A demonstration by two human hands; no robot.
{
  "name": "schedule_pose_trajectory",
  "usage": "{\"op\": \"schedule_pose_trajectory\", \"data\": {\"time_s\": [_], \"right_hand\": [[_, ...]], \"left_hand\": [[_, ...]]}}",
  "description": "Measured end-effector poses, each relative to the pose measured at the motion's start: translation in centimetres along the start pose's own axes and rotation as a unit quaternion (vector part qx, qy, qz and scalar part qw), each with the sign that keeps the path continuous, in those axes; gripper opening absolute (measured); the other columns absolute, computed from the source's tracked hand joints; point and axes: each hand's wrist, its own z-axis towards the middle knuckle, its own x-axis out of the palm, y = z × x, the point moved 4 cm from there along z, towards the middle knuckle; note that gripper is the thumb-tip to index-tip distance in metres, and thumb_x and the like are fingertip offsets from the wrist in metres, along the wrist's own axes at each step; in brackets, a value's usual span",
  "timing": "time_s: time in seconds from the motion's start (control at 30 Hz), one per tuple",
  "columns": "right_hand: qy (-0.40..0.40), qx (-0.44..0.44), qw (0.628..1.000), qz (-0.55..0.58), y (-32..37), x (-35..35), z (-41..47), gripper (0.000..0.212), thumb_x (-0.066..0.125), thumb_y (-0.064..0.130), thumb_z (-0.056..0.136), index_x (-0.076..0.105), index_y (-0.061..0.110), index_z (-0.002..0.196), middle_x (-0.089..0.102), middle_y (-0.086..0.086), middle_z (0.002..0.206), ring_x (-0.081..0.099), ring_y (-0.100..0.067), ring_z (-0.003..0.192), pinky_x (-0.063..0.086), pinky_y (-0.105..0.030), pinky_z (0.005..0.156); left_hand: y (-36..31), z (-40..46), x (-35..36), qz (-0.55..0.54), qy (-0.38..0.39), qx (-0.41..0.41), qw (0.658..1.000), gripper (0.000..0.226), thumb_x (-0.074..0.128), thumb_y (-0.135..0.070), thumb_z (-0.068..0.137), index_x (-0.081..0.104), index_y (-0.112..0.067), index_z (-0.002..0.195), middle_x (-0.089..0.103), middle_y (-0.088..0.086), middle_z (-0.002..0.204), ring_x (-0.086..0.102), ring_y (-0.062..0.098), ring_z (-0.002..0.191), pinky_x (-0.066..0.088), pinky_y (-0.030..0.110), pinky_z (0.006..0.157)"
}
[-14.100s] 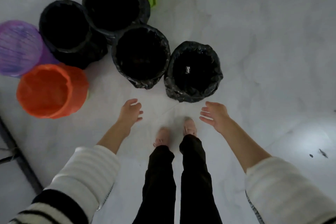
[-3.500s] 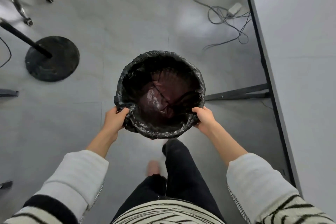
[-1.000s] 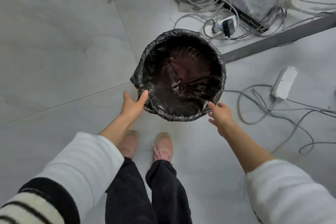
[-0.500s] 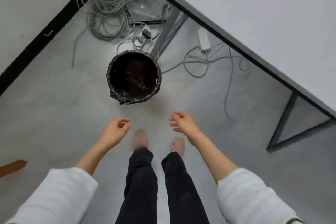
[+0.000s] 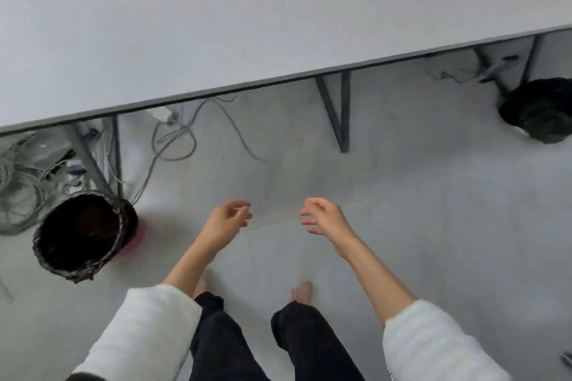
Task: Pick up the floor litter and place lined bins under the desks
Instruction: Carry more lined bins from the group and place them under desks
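head view: both hands empty, fingers loosely curled, left hand (image 5: 227,221) and right hand (image 5: 323,219) hovering over bare floor. lined bin (image 5: 82,233) standing upright at far left, just beside a desk leg (image 5: 93,161) and tangled cables (image 5: 21,182), nearer the left hand. second lined bin (image 5: 540,110) at far right under the desk (image 5: 247,25), well apart. probably off to fetch another.

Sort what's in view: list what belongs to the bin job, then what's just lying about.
Part of the job:
- lined bin on the floor at the left, by the desk leg
- second lined bin at the far right
- desk
- left hand and right hand, both empty

Just lying about:
- loose cables
- cable bundle
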Motion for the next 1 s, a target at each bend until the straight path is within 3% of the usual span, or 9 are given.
{"op": "schedule_pose_trajectory", "data": {"time_s": [0.13,0.47,0.7,0.87,1.0], "right_hand": [[-0.058,-0.014,0.996,0.071,-1.8,-13.9,-2.3,0.025,0.048,0.021,0.096,0.055,0.008,0.117,0.061,-0.008,0.101,0.057,-0.021,0.086,0.045,-0.02,0.064],[-0.232,-0.019,0.937,0.259,-7.1,-43.9,-3.5,0.02,0.051,0.025,0.095,0.057,0.013,0.109,0.066,-0.008,0.103,0.064,-0.023,0.088,0.051,-0.033,0.083],[-0.311,0.006,0.892,0.328,-6.4,-65.9,-0.9,0.021,0.05,0.019,0.096,0.056,0.01,0.114,0.064,-0.011,0.102,0.06,-0.023,0.082,0.048,-0.024,0.07],[-0.342,0.003,0.863,0.371,-5.5,-80.1,0.8,0.015,0.051,0.019,0.095,0.056,0.015,0.109,0.065,-0.009,0.101,0.062,-0.024,0.086,0.049,-0.026,0.074],[-0.35,0.006,0.847,0.401,-6.0,-90.2,3.3,0.016,0.052,0.02,0.094,0.056,0.016,0.109,0.066,-0.005,0.098,0.064,-0.019,0.082,0.051,-0.026,0.076]], "left_hand": [[-9.2,-0.2,13.2,0.053,0.095,0.055,0.993,0.028,0.042,-0.016,0.098,0.058,-0.007,0.119,0.064,0.009,0.099,0.06,0.02,0.084,0.044,0.021,0.065],[-28.2,3.6,38.3,0.185,0.237,0.13,0.945,0.022,0.041,-0.021,0.098,0.058,-0.018,0.113,0.065,0.001,0.101,0.063,0.018,0.09,0.051,0.027,0.082],[-45.2,10.7,56.7,0.205,0.288,0.159,0.922,0.02,0.043,-0.019,0.097,0.058,-0.016,0.11,0.066,-0.002,0.093,0.063,0.018,0.086,0.05,0.03,0.083],[-56.7,12.6,70.3,0.241,0.332,0.189,0.892,0.018,0.044,-0.019,0.096,0.059,-0.017,0.105,0.065,-0.003,0.087,0.061,0.015,0.078,0.047,0.024,0.071],[-63.1,13.5,80.7,0.267,0.371,0.181,0.871,0.015,0.045,-0.022,0.096,0.06,-0.021,0.096,0.065,-0.001,0.089,0.06,0.016,0.08,0.047,0.027,0.077]]}}
